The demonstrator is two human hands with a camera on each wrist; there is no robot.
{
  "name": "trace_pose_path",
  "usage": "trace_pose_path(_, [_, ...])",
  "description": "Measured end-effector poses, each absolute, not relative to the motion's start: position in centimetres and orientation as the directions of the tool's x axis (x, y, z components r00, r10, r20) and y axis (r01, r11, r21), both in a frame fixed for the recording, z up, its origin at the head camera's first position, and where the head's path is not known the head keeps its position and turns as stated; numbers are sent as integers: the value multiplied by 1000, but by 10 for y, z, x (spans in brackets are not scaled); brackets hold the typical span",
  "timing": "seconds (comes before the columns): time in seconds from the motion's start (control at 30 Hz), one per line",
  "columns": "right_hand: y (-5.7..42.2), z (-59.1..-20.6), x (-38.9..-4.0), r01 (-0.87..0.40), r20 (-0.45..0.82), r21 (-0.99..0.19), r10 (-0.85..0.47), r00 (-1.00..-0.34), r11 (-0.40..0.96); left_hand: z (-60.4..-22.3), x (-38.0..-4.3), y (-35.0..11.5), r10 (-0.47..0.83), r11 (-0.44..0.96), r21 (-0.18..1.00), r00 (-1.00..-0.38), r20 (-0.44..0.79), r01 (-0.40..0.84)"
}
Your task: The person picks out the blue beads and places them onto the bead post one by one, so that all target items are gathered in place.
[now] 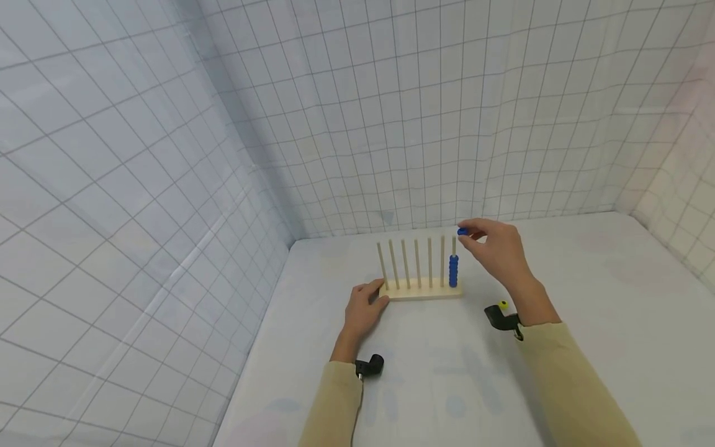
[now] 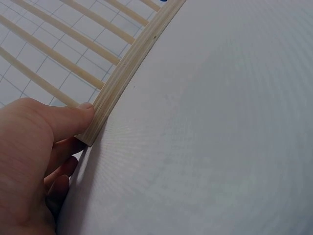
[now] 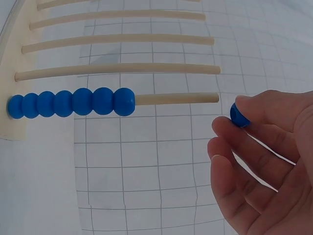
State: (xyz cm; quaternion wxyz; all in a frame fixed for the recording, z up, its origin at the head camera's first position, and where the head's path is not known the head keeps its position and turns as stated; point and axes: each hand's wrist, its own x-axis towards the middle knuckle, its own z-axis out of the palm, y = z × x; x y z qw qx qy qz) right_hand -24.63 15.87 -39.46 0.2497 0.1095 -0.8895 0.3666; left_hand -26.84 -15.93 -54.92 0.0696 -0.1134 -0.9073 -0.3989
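A wooden base [image 1: 421, 295] carries a row of several upright wooden pegs [image 1: 416, 264]. The peg at the right end is stacked with several blue beads [image 1: 453, 272], and its bare tip [image 3: 195, 98] sticks out above them. My left hand [image 1: 364, 309] grips the base's left end, with the thumb on the front edge in the left wrist view. Between thumb and fingertips, my right hand [image 1: 496, 248] pinches one blue bead [image 3: 237, 116], close beside the tip of that peg and apart from it. Part of the bead's hole shows in the right wrist view.
A small yellow bead-like piece [image 1: 503, 305] lies on the white tabletop [image 1: 436, 366], near the right wrist's black camera [image 1: 499, 318]. White gridded cloth [image 1: 402, 124] hangs behind and at both sides.
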Motion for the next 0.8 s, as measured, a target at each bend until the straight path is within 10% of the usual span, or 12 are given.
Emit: trace_pose_path(0.8, [148, -396, -251, -375, 507, -610, -19, -862, 698, -549, -269, -159, 147, 651, 713, -965, 217, 260])
